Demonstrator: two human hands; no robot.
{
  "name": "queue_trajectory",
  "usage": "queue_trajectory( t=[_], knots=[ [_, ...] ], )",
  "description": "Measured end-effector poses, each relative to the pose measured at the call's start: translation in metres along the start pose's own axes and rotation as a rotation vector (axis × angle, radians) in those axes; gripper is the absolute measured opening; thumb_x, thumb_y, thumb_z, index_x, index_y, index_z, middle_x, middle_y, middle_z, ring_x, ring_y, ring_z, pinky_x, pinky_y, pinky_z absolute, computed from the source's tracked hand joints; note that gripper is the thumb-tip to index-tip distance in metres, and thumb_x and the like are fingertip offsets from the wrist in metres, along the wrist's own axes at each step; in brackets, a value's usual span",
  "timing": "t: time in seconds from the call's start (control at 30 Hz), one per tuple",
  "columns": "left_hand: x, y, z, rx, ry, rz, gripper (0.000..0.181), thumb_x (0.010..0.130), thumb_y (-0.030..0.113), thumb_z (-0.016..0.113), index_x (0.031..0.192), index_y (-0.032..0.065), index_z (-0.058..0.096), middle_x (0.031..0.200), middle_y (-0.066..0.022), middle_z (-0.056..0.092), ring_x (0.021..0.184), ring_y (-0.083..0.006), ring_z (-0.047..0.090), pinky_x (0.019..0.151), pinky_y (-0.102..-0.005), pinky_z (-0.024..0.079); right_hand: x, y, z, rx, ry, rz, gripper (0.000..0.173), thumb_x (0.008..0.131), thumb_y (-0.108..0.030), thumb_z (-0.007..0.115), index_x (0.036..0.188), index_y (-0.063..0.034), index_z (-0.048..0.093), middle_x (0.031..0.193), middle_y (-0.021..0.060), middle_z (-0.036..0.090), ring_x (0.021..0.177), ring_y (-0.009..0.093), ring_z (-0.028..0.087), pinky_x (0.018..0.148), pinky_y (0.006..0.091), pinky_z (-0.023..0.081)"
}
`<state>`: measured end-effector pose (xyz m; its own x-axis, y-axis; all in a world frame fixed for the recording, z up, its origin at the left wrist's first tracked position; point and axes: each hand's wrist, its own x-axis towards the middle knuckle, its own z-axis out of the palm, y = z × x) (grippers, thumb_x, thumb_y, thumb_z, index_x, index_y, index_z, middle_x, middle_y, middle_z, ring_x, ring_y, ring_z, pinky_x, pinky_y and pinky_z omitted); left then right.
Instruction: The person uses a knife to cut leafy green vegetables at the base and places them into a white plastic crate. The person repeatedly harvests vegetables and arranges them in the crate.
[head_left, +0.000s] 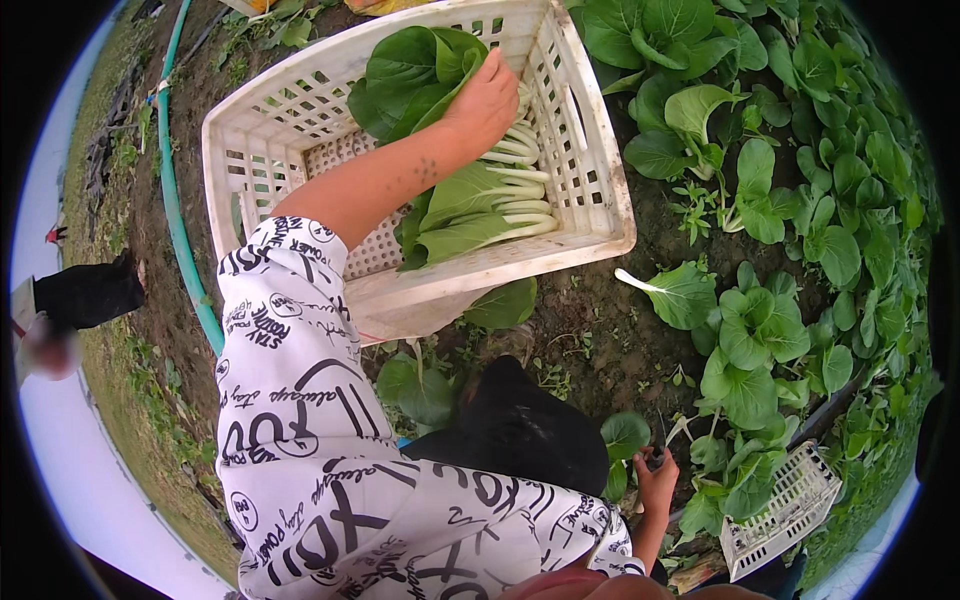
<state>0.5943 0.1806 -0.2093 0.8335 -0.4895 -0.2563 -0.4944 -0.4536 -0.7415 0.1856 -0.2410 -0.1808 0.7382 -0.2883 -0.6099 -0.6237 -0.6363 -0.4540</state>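
My left hand (487, 97) is inside a white plastic crate (480, 281), closed around a head of bok choy (412, 79) whose broad green leaves point left. Part of that plant is hidden behind my fingers. Below my forearm, several bok choy (480, 217) lie in a row in the crate, pale stalks against its right wall. Low on the right, my right hand (656, 476) grips a dark-handled tool (656, 456), apparently a knife with a thin blade. Beside it are bok choy leaves (626, 435).
Rows of growing bok choy (765, 330) fill the right side. A loose leaf (675, 292) lies on the soil. Another white crate (784, 510) stands at lower right. A teal hose (169, 172) runs along the left, beyond which a person (90, 292) is visible. My dark-clothed knee (525, 427) is below the crate.
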Motion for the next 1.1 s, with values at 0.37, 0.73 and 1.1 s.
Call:
queue_trajectory(
  t=[0.37,0.73,1.1],
  knots=[
    [-0.006,0.000,0.123,-0.219,0.147,0.001,0.051,0.085,0.014,0.040,0.135,0.0039,0.038,0.144,-0.0125,0.032,0.137,-0.0218,0.020,0.115,-0.0411,0.008,-0.002,-0.003,0.015,-0.115,-0.062,-0.083,0.024,0.068,-0.007,0.075,0.087,-0.0012,0.061,0.074,0.0117,0.065,0.064,0.023,0.063,0.062,0.0324,0.048],
    [-0.009,0.019,0.176,-0.254,0.210,-0.007,0.056,0.080,0.008,0.047,0.135,0.0030,0.037,0.145,-0.0121,0.029,0.136,-0.0226,0.024,0.115,-0.0385,0.015,-0.007,-0.020,0.036,-0.038,-0.152,-0.042,0.027,0.068,-0.011,0.076,0.089,-0.0003,0.062,0.076,0.0127,0.066,0.067,0.023,0.064,0.063,0.0317,0.049],
    [0.003,-0.017,0.135,-0.596,0.157,0.263,0.038,0.083,0.000,0.043,0.119,-0.0054,0.052,0.144,-0.0127,0.031,0.135,-0.0282,0.024,0.111,-0.0391,0.025,-0.037,-0.005,0.008,0.058,-0.004,0.036,0.028,0.073,-0.015,0.073,0.091,0.0015,0.059,0.075,0.0112,0.065,0.067,0.021,0.064,0.064,0.0321,0.050]
  ],
)
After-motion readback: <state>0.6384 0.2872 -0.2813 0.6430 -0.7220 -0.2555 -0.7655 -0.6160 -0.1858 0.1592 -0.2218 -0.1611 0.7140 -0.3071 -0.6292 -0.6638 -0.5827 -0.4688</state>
